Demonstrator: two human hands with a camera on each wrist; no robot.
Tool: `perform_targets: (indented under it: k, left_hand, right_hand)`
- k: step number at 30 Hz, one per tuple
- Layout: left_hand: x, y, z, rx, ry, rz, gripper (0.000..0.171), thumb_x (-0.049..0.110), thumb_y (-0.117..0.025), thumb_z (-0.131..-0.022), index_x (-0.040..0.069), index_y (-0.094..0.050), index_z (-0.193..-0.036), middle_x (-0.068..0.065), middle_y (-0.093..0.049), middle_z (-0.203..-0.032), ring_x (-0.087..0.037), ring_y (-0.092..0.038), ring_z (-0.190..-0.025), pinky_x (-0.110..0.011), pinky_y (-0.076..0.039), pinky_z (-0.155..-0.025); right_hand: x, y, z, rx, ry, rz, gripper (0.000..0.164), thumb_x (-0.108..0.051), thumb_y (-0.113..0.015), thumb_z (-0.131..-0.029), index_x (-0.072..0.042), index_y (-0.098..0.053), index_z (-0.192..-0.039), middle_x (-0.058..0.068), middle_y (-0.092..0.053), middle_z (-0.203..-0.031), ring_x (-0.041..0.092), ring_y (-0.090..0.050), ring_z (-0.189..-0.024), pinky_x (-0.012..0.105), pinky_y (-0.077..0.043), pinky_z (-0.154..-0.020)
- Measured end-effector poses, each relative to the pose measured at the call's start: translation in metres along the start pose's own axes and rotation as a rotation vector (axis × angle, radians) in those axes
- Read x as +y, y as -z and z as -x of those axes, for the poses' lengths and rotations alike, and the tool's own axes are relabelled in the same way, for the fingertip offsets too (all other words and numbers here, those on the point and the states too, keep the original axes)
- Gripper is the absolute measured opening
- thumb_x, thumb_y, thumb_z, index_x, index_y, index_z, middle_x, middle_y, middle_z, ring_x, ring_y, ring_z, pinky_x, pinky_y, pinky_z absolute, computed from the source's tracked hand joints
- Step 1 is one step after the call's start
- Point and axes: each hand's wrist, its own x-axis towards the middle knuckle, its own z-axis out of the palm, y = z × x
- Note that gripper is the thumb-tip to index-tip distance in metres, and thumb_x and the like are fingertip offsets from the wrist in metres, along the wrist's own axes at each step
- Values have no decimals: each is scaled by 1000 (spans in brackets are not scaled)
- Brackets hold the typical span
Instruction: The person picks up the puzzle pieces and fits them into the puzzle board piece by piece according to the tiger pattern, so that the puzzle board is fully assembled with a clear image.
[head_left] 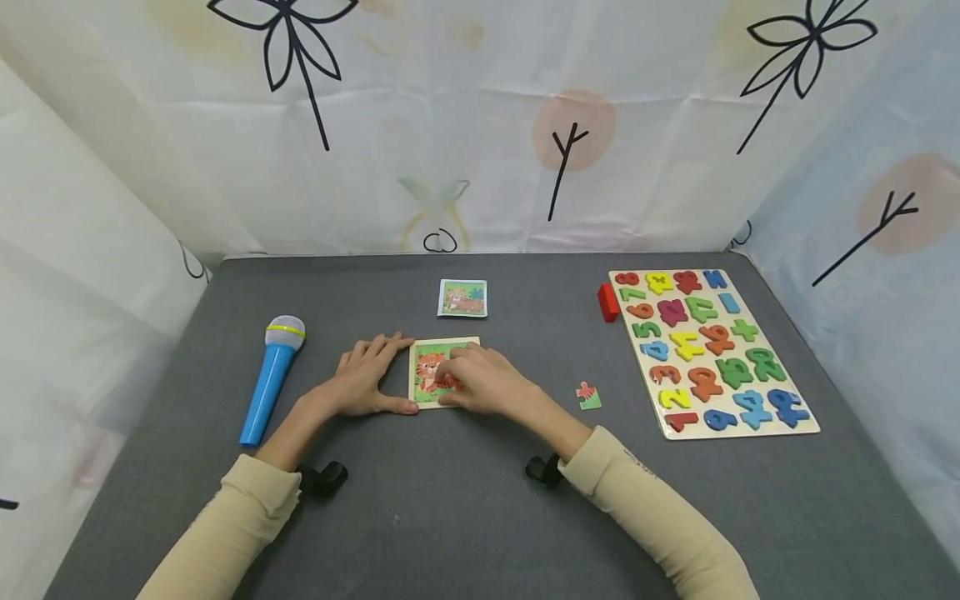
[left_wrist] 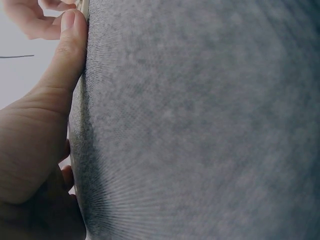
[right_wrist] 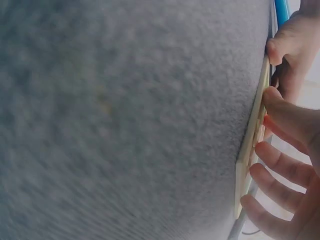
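Note:
A small wooden jigsaw puzzle point(head_left: 429, 372) with an orange animal on green lies flat on the table between both hands. My left hand point(head_left: 365, 382) rests at its left side, thumb and fingers spread, with fingertips right at the edge. Over the puzzle's right half lies my right hand point(head_left: 483, 381), covering part of the picture. In the right wrist view its fingertips point(right_wrist: 257, 147) touch the puzzle's top, and the thumb is near the board's edge. A loose jigsaw piece point(head_left: 588, 396), red and green, lies right of the right forearm.
Behind the puzzle lies a square picture card point(head_left: 462, 298). A blue toy microphone point(head_left: 272, 379) lies left of the left hand. At the right stands a board of colourful numbers and shapes point(head_left: 712, 354), with a red block point(head_left: 608, 302) against its left edge. Patterned cloth point(head_left: 480, 167) surrounds the table.

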Motion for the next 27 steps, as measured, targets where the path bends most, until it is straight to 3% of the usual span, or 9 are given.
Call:
perform_targets:
  k: [9, 14, 21, 27]
  left_hand:
    - [2, 3, 1, -3, 11, -13, 109, 60, -82, -78, 14, -29, -161, -24, -28, -164, -46, -37, -132, -67, -32, -103]
    - [1, 1, 0, 3, 8, -8, 109, 61, -82, -78, 14, -30, -161, -24, -29, -164, -46, -37, -132, -66, -32, -102]
    - [0, 2, 1, 4, 9, -3, 109, 60, -83, -78, 14, -30, -161, -24, -29, -164, -46, -37, -132, -66, -32, -101]
    - [-1, 0, -1, 4, 3, -18, 110, 62, -82, -77, 14, -30, -161, -25, -30, -163, -46, -38, -129, -65, -34, -98]
  right_hand:
    - [-3, -3, -2, 48, -23, -59, 19, -30, -83, -86, -15, -82, -100, 2, -69, -91, 20, -59, -85, 33, -47, -71]
    - [-3, -5, -3, 66, -52, -82, 15, -30, -83, -86, -18, -83, -94, 1, -67, -88, 19, -56, -82, 30, -42, -66]
    - [-4, -6, -2, 76, -59, -82, 18, -30, -83, -86, -17, -83, -99, 1, -67, -89, 18, -54, -79, 28, -39, -63]
    - [-3, -3, 3, 79, -66, -19, 24, -30, -83, -87, -22, -81, -110, 1, -66, -93, 16, -54, -78, 28, -38, -61]
